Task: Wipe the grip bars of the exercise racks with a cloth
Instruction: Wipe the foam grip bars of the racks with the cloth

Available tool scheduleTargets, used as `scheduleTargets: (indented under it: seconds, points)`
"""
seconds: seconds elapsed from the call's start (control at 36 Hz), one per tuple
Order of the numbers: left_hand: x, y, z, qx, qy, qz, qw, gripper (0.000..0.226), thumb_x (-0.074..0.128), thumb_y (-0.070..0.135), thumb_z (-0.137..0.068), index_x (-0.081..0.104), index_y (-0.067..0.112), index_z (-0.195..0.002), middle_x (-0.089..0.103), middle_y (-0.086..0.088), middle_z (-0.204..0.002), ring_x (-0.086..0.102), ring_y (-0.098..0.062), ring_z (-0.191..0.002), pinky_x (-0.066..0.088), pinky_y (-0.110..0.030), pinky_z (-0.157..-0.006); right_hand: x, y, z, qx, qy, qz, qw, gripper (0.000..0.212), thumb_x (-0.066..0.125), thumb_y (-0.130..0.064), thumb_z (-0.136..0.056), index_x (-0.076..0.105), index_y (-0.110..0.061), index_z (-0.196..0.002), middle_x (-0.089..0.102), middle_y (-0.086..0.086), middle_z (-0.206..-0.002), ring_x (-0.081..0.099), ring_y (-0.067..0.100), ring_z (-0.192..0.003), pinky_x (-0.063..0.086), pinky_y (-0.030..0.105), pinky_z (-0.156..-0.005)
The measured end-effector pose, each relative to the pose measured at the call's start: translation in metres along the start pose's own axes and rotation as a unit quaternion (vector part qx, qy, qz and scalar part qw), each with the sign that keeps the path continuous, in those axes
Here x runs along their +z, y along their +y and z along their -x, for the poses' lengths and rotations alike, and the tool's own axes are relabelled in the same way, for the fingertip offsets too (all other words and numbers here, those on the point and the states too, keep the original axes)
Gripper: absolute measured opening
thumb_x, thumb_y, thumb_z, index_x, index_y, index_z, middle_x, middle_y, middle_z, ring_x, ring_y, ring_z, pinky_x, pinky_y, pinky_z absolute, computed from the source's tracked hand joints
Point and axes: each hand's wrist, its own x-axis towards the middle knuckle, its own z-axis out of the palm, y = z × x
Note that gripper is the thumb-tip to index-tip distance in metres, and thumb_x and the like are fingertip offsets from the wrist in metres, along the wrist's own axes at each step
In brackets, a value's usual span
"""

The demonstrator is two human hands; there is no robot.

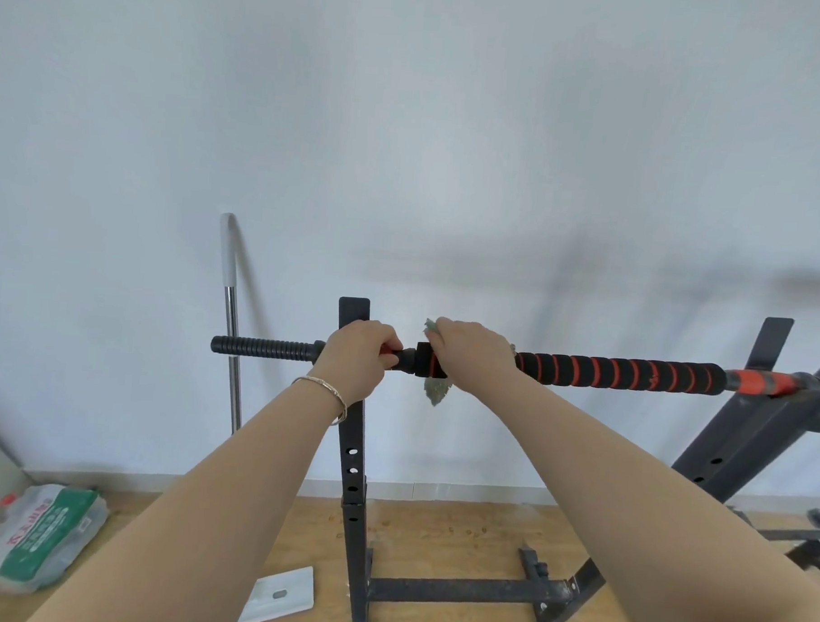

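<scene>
Horizontal striped grip bar (617, 372), cloth-wrapped (435, 391)

Head camera, forward-down, close to bar (617, 372).

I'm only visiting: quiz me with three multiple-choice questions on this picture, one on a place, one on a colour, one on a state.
1. Where is the cloth? A on the floor; B round the bar under the right hand; C on the wall.
2. The foam grip's stripes are? A orange-red; B blue; C white.
3. The left hand is? A hanging idle; B pointing; C gripping the bar.
B: cloth ends stick out above and below that hand. A: orange-red spirals cross black foam. C: its fingers curl round the bar.
</scene>
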Motion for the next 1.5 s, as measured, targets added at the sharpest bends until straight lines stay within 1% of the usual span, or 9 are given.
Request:
scheduleTargets:
  seconds: [0.11,0.28,0.42,0.53,0.86,0.94,1.03,1.22,1.5]
  points:
    - [0.0,-0.003,0.001,-0.005,0.004,0.016,1.0,0.017,0.06,0.017,-0.094,0.068,0.019,-0.108,0.064,0.004,-0.101,0.053,-0.015,-0.102,0.043,-0.034,-0.093,-0.01,0.026,0.01,0.069,0.053,-0.064,0.994,0.042,0.032,-0.029,-0.108,0.041,-0.012,-0.146,0.056,0.007,-0.122,0.059,0.031,-0.103,0.049,0.04,-0.081]
    - [0.0,-0.003,-0.001,-0.009,-0.003,0.011,1.0,0.016,0.055,0.021,-0.096,0.07,0.02,-0.103,0.066,0.005,-0.101,0.056,-0.016,-0.097,0.045,-0.032,-0.088,-0.004,0.062,0.034,0.063,-0.046,-0.225,0.971,0.049,0.026,-0.05,-0.105,0.059,-0.016,-0.094,0.057,0.0,-0.08,0.056,0.023,-0.079,0.045,0.038,-0.075]
    - [0.005,0.006,-0.005,0.011,0.002,-0.036,0.999,0.029,0.051,0.04,-0.098,0.064,0.033,-0.123,0.067,0.012,-0.111,0.056,-0.012,-0.108,0.04,-0.033,-0.094,0.014,0.069,0.04,-0.016,0.013,-0.186,0.982,0.042,0.03,-0.055,-0.1,0.064,-0.032,-0.106,0.057,-0.014,-0.086,0.05,0.015,-0.082,0.044,0.035,-0.075]
    - [0.012,0.006,-0.008,0.041,0.005,-0.108,0.993,0.024,0.046,0.042,-0.098,0.068,0.04,-0.109,0.066,0.018,-0.088,0.054,-0.01,-0.092,0.031,-0.032,-0.082,0.019,0.064,0.037,0.018,0.033,-0.175,0.984,0.039,0.034,-0.051,-0.1,0.065,-0.026,-0.1,0.062,-0.011,-0.09,0.052,0.016,-0.087,0.047,0.035,-0.077]
    - [0.013,0.004,-0.011,0.02,-0.003,-0.09,0.996,0.023,0.046,0.041,-0.099,0.066,0.043,-0.11,0.069,0.017,-0.093,0.054,-0.01,-0.095,0.03,-0.032,-0.083,0.006,0.057,0.018,0.05,0.032,-0.158,0.986,0.04,0.032,-0.041,-0.107,0.047,-0.012,-0.083,0.057,0.002,-0.072,0.054,0.026,-0.076,0.046,0.038,-0.067]
    - [0.013,0.003,-0.01,0.012,0.0,-0.075,0.997,0.02,0.05,0.041,-0.097,0.067,0.043,-0.108,0.069,0.019,-0.091,0.055,-0.01,-0.094,0.031,-0.032,-0.084,-0.002,0.06,0.023,0.047,0.03,-0.113,0.992,0.052,0.014,-0.042,-0.101,0.057,-0.012,-0.107,0.057,0.001,-0.087,0.046,0.021,-0.076,0.033,0.031,-0.063]
    - [0.013,0.003,-0.009,0.012,0.0,-0.06,0.998,0.019,0.053,0.04,-0.095,0.069,0.044,-0.106,0.069,0.02,-0.089,0.056,-0.009,-0.092,0.034,-0.033,-0.084,-0.022,0.072,0.025,0.057,0.102,-0.13,0.985,0.035,0.042,-0.023,-0.099,0.055,-0.01,-0.129,0.061,0.008,-0.103,0.056,0.028,-0.086,0.041,0.035,-0.068]
    - [0.012,0.01,-0.007,0.009,0.012,-0.056,0.998,0.027,0.056,0.032,-0.097,0.067,0.033,-0.121,0.067,0.013,-0.117,0.049,-0.013,-0.117,0.032,-0.033,-0.096,-0.031,0.116,0.031,0.149,0.22,-0.291,0.919,0.036,0.044,-0.037,-0.106,0.06,-0.006,-0.094,0.073,0.003,-0.086,0.066,0.026,-0.077,0.053,0.043,-0.072]
    - [0.006,0.009,0.008,-0.017,0.096,-0.031,0.995,0.021,0.056,0.027,-0.096,0.069,0.028,-0.112,0.067,0.011,-0.102,0.051,-0.017,-0.098,0.042,-0.038,-0.092,-0.026,0.112,0.041,0.189,0.176,-0.394,0.882,0.034,0.044,-0.037,-0.105,0.057,-0.011,-0.087,0.068,-0.01,-0.082,0.061,0.004,-0.072,0.04,0.012,-0.06]
